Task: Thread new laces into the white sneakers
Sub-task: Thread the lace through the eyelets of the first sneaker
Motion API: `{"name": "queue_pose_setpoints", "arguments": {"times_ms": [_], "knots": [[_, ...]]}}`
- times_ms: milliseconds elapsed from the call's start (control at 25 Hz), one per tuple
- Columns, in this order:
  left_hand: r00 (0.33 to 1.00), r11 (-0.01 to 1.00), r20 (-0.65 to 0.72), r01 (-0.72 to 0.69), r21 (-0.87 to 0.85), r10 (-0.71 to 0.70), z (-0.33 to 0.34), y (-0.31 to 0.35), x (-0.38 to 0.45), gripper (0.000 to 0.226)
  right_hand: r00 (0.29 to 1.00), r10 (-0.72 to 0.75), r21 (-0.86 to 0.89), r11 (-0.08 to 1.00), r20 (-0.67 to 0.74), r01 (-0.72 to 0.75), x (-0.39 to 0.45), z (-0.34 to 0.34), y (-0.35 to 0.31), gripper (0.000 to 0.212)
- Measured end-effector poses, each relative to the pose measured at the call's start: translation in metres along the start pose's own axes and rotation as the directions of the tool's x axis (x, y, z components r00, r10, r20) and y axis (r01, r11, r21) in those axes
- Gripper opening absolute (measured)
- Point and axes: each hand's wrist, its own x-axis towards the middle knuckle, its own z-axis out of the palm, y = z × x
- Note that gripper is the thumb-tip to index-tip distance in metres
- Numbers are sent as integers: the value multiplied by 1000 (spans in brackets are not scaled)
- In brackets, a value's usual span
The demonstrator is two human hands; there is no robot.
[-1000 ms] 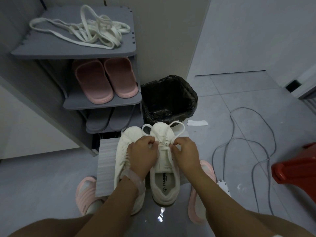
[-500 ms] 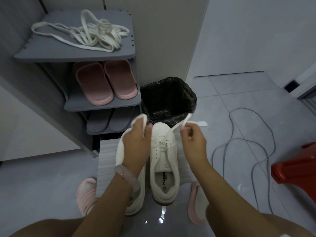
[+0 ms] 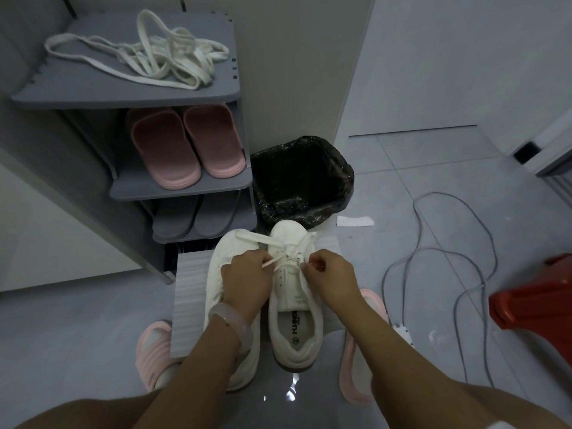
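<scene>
Two white sneakers stand side by side on a grey ribbed mat (image 3: 188, 292). The right sneaker (image 3: 294, 317) faces away from me, with a white lace (image 3: 278, 243) partly threaded through its lower eyelets. My left hand (image 3: 244, 280) pinches one lace end over the sneaker's left eyelet row. My right hand (image 3: 332, 274) pinches the other end at the right eyelet row. The left sneaker (image 3: 216, 274) is largely hidden under my left hand and forearm. A loose lace loop lies across both toes.
A pile of white laces (image 3: 161, 60) lies on top of a grey shoe rack (image 3: 123, 97), which holds pink slippers (image 3: 182, 144) and grey slippers below. A black-lined bin (image 3: 300, 181) stands just beyond the sneakers. Grey cables (image 3: 433, 274) and a red stool (image 3: 535, 298) are to the right.
Both hands, which had pulled the lace ends up and apart above the toe, have come back down to the right sneaker's eyelets. The lace now lies slack across the toes.
</scene>
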Motion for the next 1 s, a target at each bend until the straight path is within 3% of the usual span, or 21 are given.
{"name": "queue_pose_setpoints", "arguments": {"times_ms": [120, 200, 320, 440, 600, 720, 840, 920, 1000], "knots": [[997, 997, -75, -1, -81, -5, -2, 3, -3, 18, 998, -44, 5, 999, -39, 44, -1, 0, -2, 21], [978, 985, -205, -9, -173, -27, -10, 8, -6, 16, 993, -54, 49, 997, -109, 59, -3, 1, -2, 24], [896, 909, -421, -51, -413, -141, -33, 16, -4, 14, 952, -72, 113, 988, -297, 110, -6, -3, -7, 16], [856, 839, -476, -101, -534, -201, -55, 20, -5, 10, 904, -125, 173, 962, -410, 211, -10, -10, -18, 16], [861, 857, -456, -45, -513, -228, -65, 11, -9, 11, 860, -134, 247, 926, -492, 285, -18, -19, -30, 15], [939, 938, -266, 129, -321, -220, -61, -6, -4, 12, 818, -139, 333, 865, -558, 374, -22, -34, -45, 13], [958, 951, -124, 232, -203, -260, -52, -23, -3, 20, 785, -136, 418, 784, -604, 458, -33, -52, -64, 17], [961, 956, -68, 257, -139, -269, -48, -24, -6, 26, 720, -175, 405, 727, -671, 555, -40, -69, -72, 23], [970, 973, -94, 220, -66, -226, -44, -17, -10, 44, 684, -234, 321, 748, -691, 581, -38, -84, -72, 21]]}}
